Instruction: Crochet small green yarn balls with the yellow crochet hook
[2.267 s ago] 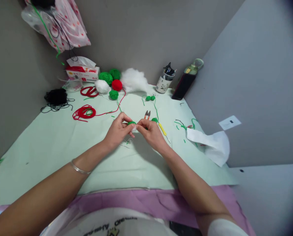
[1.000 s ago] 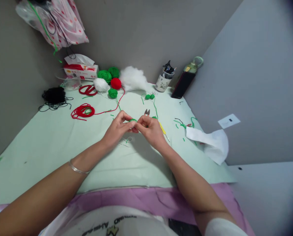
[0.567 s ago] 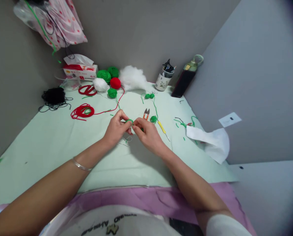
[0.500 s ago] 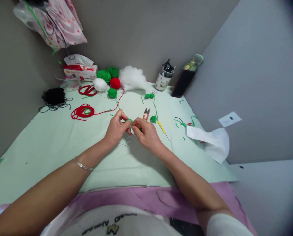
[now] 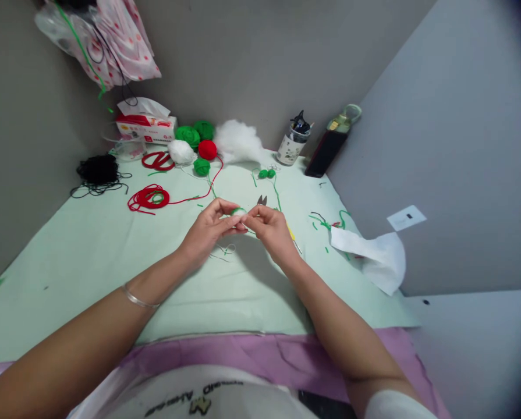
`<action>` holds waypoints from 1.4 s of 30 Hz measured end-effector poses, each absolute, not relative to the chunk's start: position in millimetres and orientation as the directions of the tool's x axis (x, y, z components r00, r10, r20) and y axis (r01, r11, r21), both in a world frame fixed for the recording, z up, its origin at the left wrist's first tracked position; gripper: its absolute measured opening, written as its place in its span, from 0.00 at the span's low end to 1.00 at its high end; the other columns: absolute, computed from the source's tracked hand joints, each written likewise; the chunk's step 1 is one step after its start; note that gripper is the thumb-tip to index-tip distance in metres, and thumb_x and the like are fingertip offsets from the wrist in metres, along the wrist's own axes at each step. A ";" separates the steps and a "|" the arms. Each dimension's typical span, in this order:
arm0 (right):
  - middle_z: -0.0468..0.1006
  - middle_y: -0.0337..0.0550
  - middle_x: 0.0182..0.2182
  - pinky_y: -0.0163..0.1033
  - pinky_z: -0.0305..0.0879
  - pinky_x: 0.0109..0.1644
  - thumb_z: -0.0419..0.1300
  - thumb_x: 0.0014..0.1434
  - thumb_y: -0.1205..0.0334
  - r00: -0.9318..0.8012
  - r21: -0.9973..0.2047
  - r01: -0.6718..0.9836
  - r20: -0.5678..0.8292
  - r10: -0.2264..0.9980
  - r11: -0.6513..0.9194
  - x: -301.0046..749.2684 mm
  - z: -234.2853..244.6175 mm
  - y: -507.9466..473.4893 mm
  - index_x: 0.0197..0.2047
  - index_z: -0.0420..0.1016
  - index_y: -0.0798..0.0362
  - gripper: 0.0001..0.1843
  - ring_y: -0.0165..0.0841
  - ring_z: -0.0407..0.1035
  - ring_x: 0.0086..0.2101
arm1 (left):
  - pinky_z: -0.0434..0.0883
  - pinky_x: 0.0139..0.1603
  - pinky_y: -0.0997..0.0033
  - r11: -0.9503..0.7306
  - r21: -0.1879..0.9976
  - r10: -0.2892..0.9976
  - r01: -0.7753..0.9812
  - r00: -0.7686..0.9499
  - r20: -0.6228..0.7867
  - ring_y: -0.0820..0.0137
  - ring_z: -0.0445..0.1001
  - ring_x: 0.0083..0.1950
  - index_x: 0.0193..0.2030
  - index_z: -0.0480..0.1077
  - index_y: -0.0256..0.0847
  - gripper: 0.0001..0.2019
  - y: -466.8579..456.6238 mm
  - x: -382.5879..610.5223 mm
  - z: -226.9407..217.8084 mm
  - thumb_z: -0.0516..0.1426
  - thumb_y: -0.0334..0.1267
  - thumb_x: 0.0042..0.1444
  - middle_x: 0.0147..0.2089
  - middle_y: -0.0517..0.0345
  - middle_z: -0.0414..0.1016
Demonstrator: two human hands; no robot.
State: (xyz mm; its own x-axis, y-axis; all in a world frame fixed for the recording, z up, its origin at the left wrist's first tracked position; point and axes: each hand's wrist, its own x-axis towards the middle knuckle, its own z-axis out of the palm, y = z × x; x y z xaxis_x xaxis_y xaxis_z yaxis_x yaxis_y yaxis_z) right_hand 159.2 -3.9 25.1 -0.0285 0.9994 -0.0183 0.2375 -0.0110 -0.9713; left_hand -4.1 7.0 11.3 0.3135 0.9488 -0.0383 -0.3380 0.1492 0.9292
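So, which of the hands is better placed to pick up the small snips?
Probably the right hand: the snips show just beyond it. The left hand is farther away. Both are occupied with the green-and-white piece.

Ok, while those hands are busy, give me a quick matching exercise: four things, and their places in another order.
Things:
1. green-and-white piece
2. black yarn
3. dark bottle
4. white fluff

Places:
A. just right of the printed cup
B. at the fingers of the left hand and right hand
C. just right of the red ball
D. left of the red yarn coil

Pairs: 1-B, 2-D, 3-A, 4-C.
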 end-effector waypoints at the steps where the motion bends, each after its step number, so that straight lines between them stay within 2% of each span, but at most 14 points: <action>1: 0.65 0.32 0.18 0.35 0.47 0.27 0.67 0.52 0.37 -0.026 -0.976 0.214 -0.031 0.999 -0.024 159.3 25.1 -3.6 0.26 0.67 0.50 0.25 0.26 0.52 0.21 | 0.79 0.46 0.67 0.152 0.926 0.949 -0.345 0.313 -0.039 0.73 0.80 0.36 0.42 0.71 0.41 0.15 7.3 -4.6 10.7 0.69 0.41 0.53 0.37 0.62 0.77; 6: 0.58 0.29 0.17 0.36 0.45 0.27 0.65 0.56 0.42 -0.039 -0.976 0.219 -0.015 0.999 -0.006 154.3 19.0 -6.8 0.27 0.65 0.49 0.21 0.26 0.49 0.21 | 0.78 0.41 0.70 0.145 0.921 0.963 -0.362 0.264 -0.048 0.75 0.78 0.33 0.41 0.71 0.40 0.16 9.6 -3.4 3.6 0.70 0.40 0.50 0.35 0.64 0.76; 11: 0.71 0.35 0.24 0.36 0.52 0.31 0.57 0.63 0.57 -0.048 -0.902 0.413 0.115 0.992 0.125 144.3 14.5 -16.5 0.31 0.69 0.50 0.10 0.29 0.59 0.25 | 0.77 0.36 0.71 0.123 0.925 0.977 -0.360 0.207 -0.049 0.75 0.76 0.29 0.37 0.70 0.39 0.16 13.7 -2.0 -2.6 0.71 0.40 0.47 0.31 0.65 0.74; 13: 0.71 0.35 0.25 0.36 0.53 0.32 0.56 0.64 0.57 -0.040 -0.896 0.424 0.127 0.991 0.132 142.6 14.5 -18.3 0.32 0.68 0.50 0.10 0.29 0.60 0.26 | 0.78 0.38 0.69 0.123 0.926 0.979 -0.357 0.194 -0.055 0.73 0.77 0.30 0.39 0.71 0.39 0.18 14.4 -1.9 -3.5 0.71 0.40 0.46 0.32 0.64 0.75; 18: 0.61 0.30 0.20 0.36 0.51 0.31 0.56 0.65 0.54 -0.069 -0.919 0.372 0.116 0.991 0.133 144.3 14.2 -15.7 0.32 0.66 0.49 0.11 0.29 0.56 0.24 | 0.77 0.43 0.68 0.110 0.930 0.989 -0.350 0.135 -0.066 0.72 0.78 0.35 0.39 0.70 0.39 0.19 13.6 -1.8 -4.0 0.72 0.41 0.46 0.33 0.62 0.76; 21: 0.69 0.33 0.23 0.36 0.55 0.33 0.55 0.66 0.53 -0.203 -0.901 0.392 0.112 0.973 0.186 154.7 18.4 -11.0 0.36 0.72 0.50 0.11 0.30 0.61 0.25 | 0.78 0.47 0.67 0.060 0.933 0.996 -0.355 0.082 -0.033 0.73 0.78 0.37 0.39 0.71 0.39 0.17 15.7 -4.7 -2.2 0.71 0.40 0.46 0.34 0.63 0.74; 23: 0.79 0.40 0.34 0.37 0.61 0.38 0.56 0.67 0.53 -0.223 -0.847 0.478 0.138 0.965 0.231 169.5 23.2 -6.7 0.40 0.77 0.50 0.13 0.31 0.67 0.30 | 0.79 0.50 0.64 0.024 0.935 0.998 -0.353 0.055 -0.005 0.72 0.78 0.38 0.40 0.70 0.40 0.17 18.0 -8.4 -0.3 0.70 0.40 0.47 0.36 0.63 0.74; 25: 0.81 0.46 0.44 0.40 0.63 0.44 0.56 0.67 0.55 -0.075 -0.725 0.653 0.228 0.971 0.220 189.7 27.5 -1.8 0.44 0.79 0.51 0.13 0.33 0.70 0.34 | 0.79 0.50 0.61 -0.005 0.942 0.999 -0.335 0.042 0.020 0.72 0.79 0.38 0.40 0.71 0.40 0.16 19.5 -12.5 1.8 0.70 0.39 0.48 0.38 0.63 0.74; 26: 0.81 0.48 0.47 0.41 0.63 0.46 0.56 0.68 0.56 -0.017 -0.629 0.758 0.242 0.970 0.170 200.6 28.7 0.6 0.47 0.79 0.50 0.13 0.35 0.71 0.36 | 0.79 0.50 0.62 -0.017 0.948 0.999 -0.319 0.040 0.032 0.71 0.80 0.38 0.41 0.72 0.40 0.15 19.5 -14.3 2.9 0.69 0.39 0.48 0.38 0.63 0.73; 28: 0.80 0.52 0.50 0.44 0.62 0.45 0.56 0.67 0.59 0.080 -0.386 0.923 0.176 0.981 -0.006 221.0 28.8 5.0 0.53 0.78 0.50 0.15 0.41 0.73 0.41 | 0.79 0.47 0.64 -0.041 0.960 0.997 -0.277 0.047 0.056 0.71 0.81 0.36 0.42 0.74 0.41 0.14 18.1 -16.5 4.8 0.69 0.38 0.49 0.39 0.63 0.74; 30: 0.79 0.56 0.53 0.44 0.61 0.44 0.56 0.66 0.61 0.136 -0.181 0.976 0.063 0.989 -0.123 236.0 25.9 8.8 0.60 0.74 0.51 0.20 0.46 0.74 0.45 | 0.78 0.44 0.66 -0.066 0.970 0.994 -0.233 0.064 0.083 0.70 0.81 0.36 0.42 0.76 0.41 0.13 15.6 -16.9 6.4 0.69 0.36 0.50 0.40 0.62 0.74; 32: 0.81 0.55 0.52 0.44 0.61 0.44 0.57 0.64 0.64 0.137 -0.134 0.982 0.003 0.991 -0.136 244.3 21.3 11.8 0.61 0.73 0.51 0.22 0.48 0.75 0.47 | 0.78 0.42 0.67 -0.092 0.974 0.990 -0.205 0.082 0.111 0.69 0.81 0.36 0.42 0.76 0.41 0.13 13.4 -15.8 7.0 0.69 0.35 0.49 0.40 0.61 0.74; 37: 0.84 0.52 0.46 0.42 0.59 0.43 0.55 0.62 0.68 0.125 -0.153 0.979 -0.064 0.990 -0.134 248.0 12.0 17.5 0.59 0.75 0.50 0.23 0.45 0.75 0.47 | 0.79 0.43 0.67 -0.146 0.965 0.984 -0.219 0.069 0.164 0.71 0.79 0.38 0.44 0.71 0.43 0.17 13.6 -12.2 3.4 0.69 0.34 0.47 0.40 0.63 0.72; 42: 0.83 0.52 0.37 0.41 0.57 0.40 0.58 0.58 0.66 0.140 -0.213 0.965 -0.080 0.987 -0.154 252.7 10.0 20.9 0.40 0.80 0.52 0.10 0.43 0.73 0.40 | 0.78 0.41 0.68 -0.173 0.963 0.978 -0.206 0.075 0.192 0.71 0.77 0.37 0.40 0.71 0.41 0.15 14.9 -12.0 -0.2 0.69 0.36 0.47 0.37 0.62 0.74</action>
